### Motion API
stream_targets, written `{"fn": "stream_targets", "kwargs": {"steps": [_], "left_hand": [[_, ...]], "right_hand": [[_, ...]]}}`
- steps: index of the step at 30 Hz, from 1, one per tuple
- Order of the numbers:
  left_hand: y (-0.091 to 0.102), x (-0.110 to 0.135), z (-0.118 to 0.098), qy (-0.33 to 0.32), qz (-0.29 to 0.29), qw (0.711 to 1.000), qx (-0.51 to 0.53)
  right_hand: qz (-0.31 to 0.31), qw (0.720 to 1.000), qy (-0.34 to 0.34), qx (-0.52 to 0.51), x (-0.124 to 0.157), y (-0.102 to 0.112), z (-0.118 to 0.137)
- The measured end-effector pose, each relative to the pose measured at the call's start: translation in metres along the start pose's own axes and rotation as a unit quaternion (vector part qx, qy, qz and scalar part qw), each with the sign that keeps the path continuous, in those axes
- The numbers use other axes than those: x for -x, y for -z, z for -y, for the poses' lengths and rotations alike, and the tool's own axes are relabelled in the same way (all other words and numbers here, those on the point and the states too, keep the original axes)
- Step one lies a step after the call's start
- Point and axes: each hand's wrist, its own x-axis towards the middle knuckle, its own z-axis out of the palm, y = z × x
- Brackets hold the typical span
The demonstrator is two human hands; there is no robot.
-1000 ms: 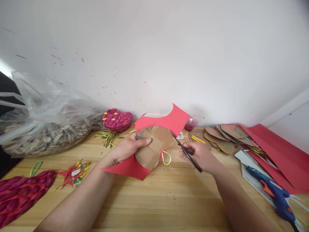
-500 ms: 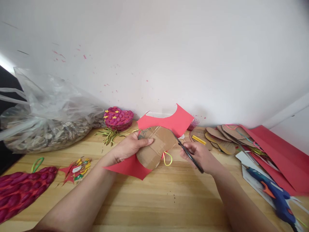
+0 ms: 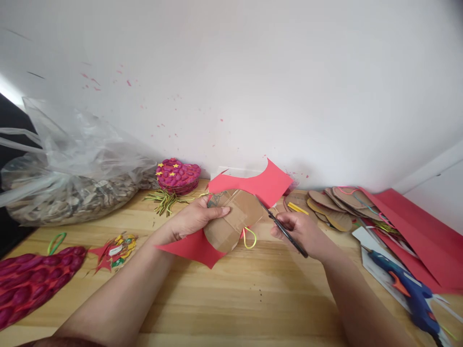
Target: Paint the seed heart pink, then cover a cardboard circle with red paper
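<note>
My left hand (image 3: 197,214) grips a brown cardboard piece (image 3: 231,221) with a rounded edge, its thumb lying on top. Red paper (image 3: 258,185) sticks out behind the cardboard on the far side, and a pointed red part hangs at the near left. A yellow-green cord loop (image 3: 250,238) shows at the cardboard's lower right edge. In my right hand (image 3: 298,231) is a pair of black-handled scissors (image 3: 285,231); the blades meet the red paper along the cardboard's upper right edge. Their tips are partly hidden at the paper.
A plastic bag of shells (image 3: 87,197) stands at left. Pink shell-covered pieces (image 3: 179,173) lie at the back and near left, beside star stickers (image 3: 117,253). At right are stacked cardboard pieces (image 3: 336,205), red sheets (image 3: 423,231) and a blue glue gun (image 3: 401,284).
The scissors have moved slightly along the cardboard's edge towards the upper left. The red paper's far part has shifted a little right and down. Both hands keep their hold.
</note>
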Motion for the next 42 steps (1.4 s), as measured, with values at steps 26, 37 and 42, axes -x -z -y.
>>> {"fn": "stream_targets", "kwargs": {"steps": [26, 37, 42], "left_hand": [[-0.001, -0.005, 0.007, -0.004, 0.037, 0.999, 0.009], [0.001, -0.003, 0.006, 0.004, 0.052, 0.999, 0.002], [-0.001, -0.002, 0.006, 0.012, 0.068, 0.998, 0.003]], "right_hand": [[0.000, 0.998, 0.028, -0.051, 0.002, -0.008, 0.007], [0.022, 1.000, 0.022, -0.006, 0.001, 0.000, 0.003], [0.019, 1.000, 0.012, 0.017, 0.004, 0.004, 0.006]]}}
